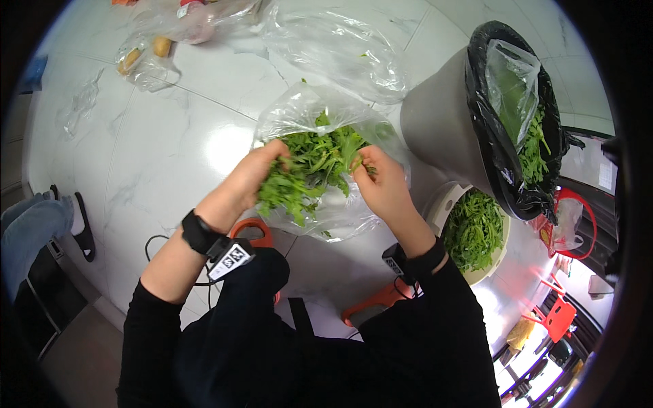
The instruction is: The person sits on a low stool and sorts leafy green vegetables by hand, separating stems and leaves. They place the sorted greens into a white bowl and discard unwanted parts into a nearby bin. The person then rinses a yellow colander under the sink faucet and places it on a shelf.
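A clear plastic bag (301, 109) lies spread on the tiled floor in front of me, with a heap of leafy greens (326, 153) in its mouth. My left hand (257, 171) grips a bunch of the greens (285, 196), whose leaves hang blurred over the bag's near left side. On the right of the heap, my right hand (380, 178) has its thumb and fingers pinched on a green stem (355, 164). Right of that hand, a cream basin (443, 206) holds more cut greens (472, 229).
A grey trash bin (438, 112) with a black liner (479, 117) stands tilted in view at right, holding discarded greens and plastic. Another clear bag (336, 51) and a bag with potatoes (148, 58) lie farther off. Another person's leg (41, 219) shows at left, a red chair (558, 316) at lower right.
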`<act>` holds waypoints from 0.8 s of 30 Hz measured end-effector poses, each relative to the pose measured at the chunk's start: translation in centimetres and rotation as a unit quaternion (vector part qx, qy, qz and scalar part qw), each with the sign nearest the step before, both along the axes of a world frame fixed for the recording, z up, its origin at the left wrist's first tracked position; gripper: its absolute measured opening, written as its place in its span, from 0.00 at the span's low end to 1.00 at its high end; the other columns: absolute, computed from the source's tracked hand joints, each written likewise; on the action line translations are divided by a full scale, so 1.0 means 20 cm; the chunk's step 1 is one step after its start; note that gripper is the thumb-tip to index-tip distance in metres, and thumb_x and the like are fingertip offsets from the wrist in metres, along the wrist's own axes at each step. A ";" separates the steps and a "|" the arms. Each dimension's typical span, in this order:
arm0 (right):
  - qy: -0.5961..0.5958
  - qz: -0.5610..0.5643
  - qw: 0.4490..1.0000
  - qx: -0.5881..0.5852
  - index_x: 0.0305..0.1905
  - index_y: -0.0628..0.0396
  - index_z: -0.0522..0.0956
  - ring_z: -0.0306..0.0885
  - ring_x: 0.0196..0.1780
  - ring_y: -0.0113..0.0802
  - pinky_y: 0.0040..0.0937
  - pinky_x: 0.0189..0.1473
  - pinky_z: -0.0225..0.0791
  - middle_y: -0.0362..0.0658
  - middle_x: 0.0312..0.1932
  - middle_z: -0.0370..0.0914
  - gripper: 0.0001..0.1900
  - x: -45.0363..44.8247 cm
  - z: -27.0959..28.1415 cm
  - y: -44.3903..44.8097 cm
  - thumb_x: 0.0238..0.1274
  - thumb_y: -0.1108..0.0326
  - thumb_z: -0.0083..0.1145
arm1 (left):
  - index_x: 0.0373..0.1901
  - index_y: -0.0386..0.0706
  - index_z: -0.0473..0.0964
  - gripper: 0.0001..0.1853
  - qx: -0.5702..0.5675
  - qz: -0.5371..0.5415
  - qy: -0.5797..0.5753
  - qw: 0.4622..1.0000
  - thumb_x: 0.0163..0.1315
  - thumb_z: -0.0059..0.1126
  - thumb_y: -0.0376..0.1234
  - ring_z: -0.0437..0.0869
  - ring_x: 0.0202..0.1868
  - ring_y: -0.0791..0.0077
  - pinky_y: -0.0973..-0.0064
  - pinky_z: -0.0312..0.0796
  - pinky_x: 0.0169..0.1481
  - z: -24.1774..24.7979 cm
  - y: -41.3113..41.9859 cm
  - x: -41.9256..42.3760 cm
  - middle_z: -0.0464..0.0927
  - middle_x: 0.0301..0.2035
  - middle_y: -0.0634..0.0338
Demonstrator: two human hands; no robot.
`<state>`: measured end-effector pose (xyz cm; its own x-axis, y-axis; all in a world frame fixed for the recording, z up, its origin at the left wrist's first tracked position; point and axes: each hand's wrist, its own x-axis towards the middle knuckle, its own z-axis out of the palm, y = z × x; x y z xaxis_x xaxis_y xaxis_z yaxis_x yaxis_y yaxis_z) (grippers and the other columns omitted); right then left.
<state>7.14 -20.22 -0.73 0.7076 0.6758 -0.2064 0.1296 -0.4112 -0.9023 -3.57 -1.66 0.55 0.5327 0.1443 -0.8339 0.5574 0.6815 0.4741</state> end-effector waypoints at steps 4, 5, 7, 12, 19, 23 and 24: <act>-0.039 0.118 0.982 -0.141 0.30 0.57 0.72 0.73 0.27 0.44 0.38 0.28 0.65 0.50 0.22 0.72 0.05 0.02 -0.04 0.04 0.50 0.71 0.44 | 0.21 0.40 0.67 0.09 0.033 -0.023 -0.052 0.998 0.54 0.53 0.33 0.77 0.28 0.77 0.80 0.70 0.29 0.03 0.09 -0.02 0.71 0.20 0.63; -0.072 0.159 0.971 -0.161 0.31 0.57 0.73 0.73 0.27 0.46 0.39 0.29 0.65 0.51 0.22 0.73 0.06 0.01 -0.05 0.06 0.50 0.69 0.44 | 0.22 0.41 0.67 0.08 0.072 -0.040 -0.055 0.995 0.54 0.54 0.32 0.77 0.28 0.77 0.81 0.70 0.30 0.03 0.10 -0.02 0.71 0.21 0.64; -0.109 0.160 0.950 -0.244 0.29 0.57 0.74 0.74 0.29 0.48 0.43 0.31 0.66 0.51 0.23 0.75 0.10 -0.02 -0.09 0.11 0.49 0.63 0.46 | 0.23 0.41 0.66 0.07 0.132 -0.082 -0.105 0.982 0.53 0.55 0.29 0.78 0.30 0.77 0.83 0.70 0.31 0.01 0.10 -0.02 0.72 0.21 0.65; -0.163 0.091 0.935 -0.302 0.28 0.58 0.76 0.76 0.31 0.47 0.40 0.33 0.68 0.51 0.23 0.76 0.14 -0.06 -0.20 0.25 0.50 0.56 0.52 | 0.28 0.40 0.68 0.05 0.193 -0.169 -0.048 0.965 0.52 0.54 0.28 0.74 0.25 0.80 0.82 0.65 0.33 -0.05 0.08 -0.03 0.73 0.20 0.62; 0.007 0.035 0.984 -0.176 0.28 0.56 0.76 0.72 0.24 0.35 0.31 0.26 0.64 0.43 0.20 0.74 0.15 0.04 -0.02 0.16 0.47 0.54 0.59 | 0.33 0.38 0.72 0.06 0.223 -0.188 -0.083 0.953 0.54 0.53 0.29 0.71 0.26 0.84 0.85 0.64 0.33 -0.03 0.11 -0.03 0.72 0.23 0.67; 0.224 -0.048 0.964 -0.138 0.25 0.56 0.75 0.61 0.18 0.20 0.22 0.20 0.53 0.33 0.15 0.66 0.16 0.19 0.12 0.02 0.49 0.53 0.60 | 0.30 0.38 0.76 0.07 0.200 -0.202 -0.127 0.950 0.54 0.57 0.32 0.70 0.25 0.86 0.86 0.64 0.32 0.04 0.09 0.01 0.74 0.23 0.68; 0.300 -0.081 0.945 -0.100 0.25 0.55 0.75 0.58 0.17 0.17 0.20 0.18 0.50 0.31 0.14 0.64 0.15 0.21 0.14 0.00 0.50 0.53 0.60 | 0.30 0.38 0.76 0.07 0.194 -0.207 -0.133 0.950 0.53 0.59 0.33 0.70 0.25 0.86 0.86 0.64 0.32 0.06 0.08 0.02 0.74 0.23 0.69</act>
